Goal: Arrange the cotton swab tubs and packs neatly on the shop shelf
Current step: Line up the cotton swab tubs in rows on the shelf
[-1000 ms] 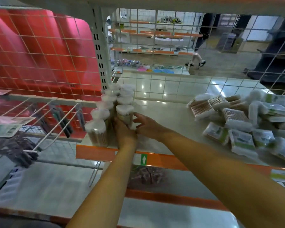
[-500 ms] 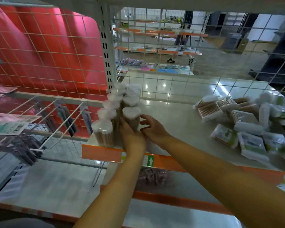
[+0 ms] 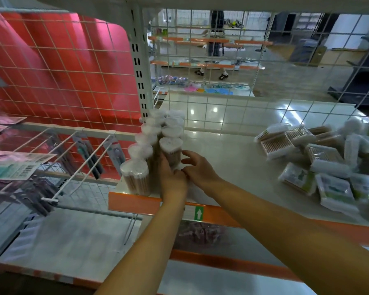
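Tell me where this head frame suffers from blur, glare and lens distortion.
Head view: the loose packs at right and the hanging cards at left smear with motion blur; ceiling lights glare off the glossy shelf behind the tubs; the wide-angle lens bows the wire grid.
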The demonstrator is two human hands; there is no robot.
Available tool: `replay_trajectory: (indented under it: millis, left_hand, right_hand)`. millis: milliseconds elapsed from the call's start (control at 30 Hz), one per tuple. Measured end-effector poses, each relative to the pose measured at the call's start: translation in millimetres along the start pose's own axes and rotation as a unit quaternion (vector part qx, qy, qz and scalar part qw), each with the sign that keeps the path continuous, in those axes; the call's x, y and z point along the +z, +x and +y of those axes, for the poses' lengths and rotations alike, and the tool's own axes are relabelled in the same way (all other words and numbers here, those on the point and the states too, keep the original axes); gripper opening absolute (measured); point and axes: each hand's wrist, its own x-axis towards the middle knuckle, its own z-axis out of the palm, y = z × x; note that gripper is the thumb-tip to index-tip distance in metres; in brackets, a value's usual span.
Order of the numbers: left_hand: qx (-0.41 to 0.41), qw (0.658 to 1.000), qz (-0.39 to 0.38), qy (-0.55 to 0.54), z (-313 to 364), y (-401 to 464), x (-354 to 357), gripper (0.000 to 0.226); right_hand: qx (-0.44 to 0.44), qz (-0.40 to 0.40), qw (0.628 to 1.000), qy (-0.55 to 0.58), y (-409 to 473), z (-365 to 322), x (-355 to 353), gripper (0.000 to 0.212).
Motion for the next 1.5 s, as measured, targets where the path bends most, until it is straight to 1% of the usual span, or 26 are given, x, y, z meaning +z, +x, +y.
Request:
replay_trajectory:
  millis: [67, 133, 200, 233, 267, 300, 367, 400, 467, 533, 600, 633, 667, 733, 800, 867, 933, 1000, 1133, 1300, 1500]
  left_hand:
    - [0.014, 1.0, 0.01, -0.004, -1, 3, 2, 0.038]
    - [0.017, 0.999, 0.025, 0.039, -1, 4, 0, 0.035]
    - [0.016, 1.0, -0.01, 0.006, -1, 1, -2, 0.048]
    - [0.022, 1.0, -0.016, 0.006, -1, 0, -2, 0.056]
    - [0.019, 1.0, -0.004, -0.001, 1, -2, -2, 0.057]
    - [0.022, 0.999, 0.024, -0.003, 1, -5, -2, 0.054]
    - [0.059, 0.995, 0.076, -0.015, 3, -17, 0, 0.05]
    - [0.082, 0.993, 0.08, -0.023, 4, -24, 1, 0.051]
    - [0.116, 0.99, 0.066, -0.036, 3, -37, 2, 0.057]
    - [0.137, 0.989, 0.049, -0.011, 1, -40, 5, 0.063]
    - [0.167, 0.984, 0.037, 0.039, -2, -36, 10, 0.062]
    - [0.18, 0.981, 0.033, 0.065, -2, -35, 13, 0.057]
    - [0.188, 0.977, 0.032, 0.092, -4, -34, 15, 0.051]
    - [0.2, 0.969, 0.027, 0.141, -4, -30, 21, 0.046]
    - [0.198, 0.962, 0.015, 0.186, 1, -29, 29, 0.046]
    - [0.173, 0.96, -0.008, 0.221, 11, -30, 42, 0.048]
    - [0.155, 0.957, -0.022, 0.245, 23, -33, 56, 0.05]
    - [0.159, 0.953, -0.035, 0.256, 32, -36, 71, 0.051]
    - [0.191, 0.942, -0.059, 0.27, 45, -41, 102, 0.054]
    - [0.241, 0.909, -0.106, 0.323, 64, -46, 145, 0.056]
    - [0.312, 0.867, -0.137, 0.365, 87, -61, 197, 0.06]
  right_hand:
    - [-0.002, -0.006, 1.0, -0.001, 1, 0, 0, 0.059]
    - [-0.001, -0.014, 1.0, 0.003, 2, 2, 0, 0.06]
    - [0.004, -0.022, 1.0, 0.004, 3, 4, 0, 0.06]
    - [0.009, -0.026, 1.0, 0.004, 4, 5, -1, 0.061]
    - [0.014, -0.028, 1.0, 0.004, 5, 7, -1, 0.061]
    - [0.017, -0.028, 0.999, 0.001, 5, 8, -2, 0.062]
    - [0.015, -0.022, 1.0, -0.012, 5, 10, -3, 0.061]
    - [0.009, -0.016, 0.999, -0.026, 4, 11, -4, 0.06]
    - [-0.013, 0.0, 0.997, -0.08, 2, 10, -5, 0.058]
    - [-0.042, 0.02, 0.987, -0.154, -2, 8, -11, 0.054]
    - [-0.079, 0.047, 0.963, -0.254, -5, 7, -20, 0.05]
    - [-0.096, 0.063, 0.946, -0.303, -7, 7, -26, 0.048]
    - [-0.112, 0.081, 0.93, -0.341, -8, 8, -32, 0.045]
    - [-0.136, 0.106, 0.909, -0.379, -11, 10, -44, 0.043]
    - [-0.148, 0.112, 0.899, -0.397, -14, 13, -56, 0.044]
    - [-0.149, 0.112, 0.896, -0.403, -17, 15, -70, 0.047]
    - [-0.148, 0.122, 0.895, -0.402, -20, 19, -86, 0.048]
    - [-0.148, 0.142, 0.893, -0.4, -23, 24, -104, 0.048]
    - [-0.149, 0.179, 0.881, -0.412, -26, 34, -142, 0.045]
    - [-0.138, 0.206, 0.848, -0.469, -33, 47, -189, 0.034]
    - [-0.119, 0.24, 0.832, -0.486, -52, 55, -248, 0.032]
